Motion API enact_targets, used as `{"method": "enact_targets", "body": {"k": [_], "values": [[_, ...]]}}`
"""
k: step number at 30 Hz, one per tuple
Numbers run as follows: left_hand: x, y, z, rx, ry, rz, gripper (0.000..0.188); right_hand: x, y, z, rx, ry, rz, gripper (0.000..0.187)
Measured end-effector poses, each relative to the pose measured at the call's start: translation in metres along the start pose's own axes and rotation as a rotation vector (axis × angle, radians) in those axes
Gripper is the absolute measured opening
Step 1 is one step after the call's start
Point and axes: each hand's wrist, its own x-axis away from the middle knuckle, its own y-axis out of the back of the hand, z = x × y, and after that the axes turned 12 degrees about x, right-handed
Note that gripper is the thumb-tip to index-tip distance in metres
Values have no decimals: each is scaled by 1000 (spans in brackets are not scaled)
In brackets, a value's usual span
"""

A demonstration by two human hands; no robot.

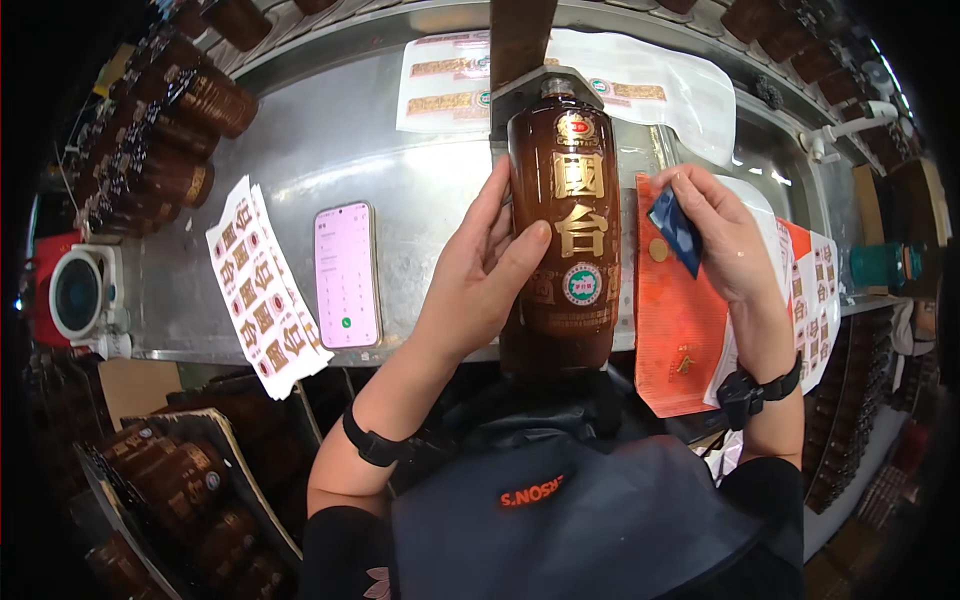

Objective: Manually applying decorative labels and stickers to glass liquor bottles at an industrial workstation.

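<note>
A large glossy brown bottle (562,325) lies in the middle with its neck away from me. Gold characters, a red emblem and a round green-and-white mark run down its front. My left hand (478,265) grips the bottle's left side, thumb over the front; the other fingers are partly hidden along its edge. To the right of the bottle, my right hand (722,225) pinches a flat, dark blue, pointed piece (676,235), apart from the bottle. Beneath that hand lies an orange-red sheet (670,345) with a small gold-coloured disc (658,250) on it.
A metal bracket (520,50) stands at the bottle's neck. Sticker sheets (262,290) and a lit phone (347,275) lie at left on the metal worktop (290,140); more sheets (690,75) lie at the back. Brown bottles (205,100) crowd the far left, others a crate lower left.
</note>
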Motion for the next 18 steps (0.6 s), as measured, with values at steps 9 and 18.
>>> {"method": "enact_targets", "body": {"k": [9, 18], "values": [[-3, -7, 8, 64, -41, -43, 76, 9, -39, -11, -33, -86, 107, 46], [-5, -7, 8, 67, -66, -38, 70, 6, -37, -9, -52, -122, 113, 55]]}}
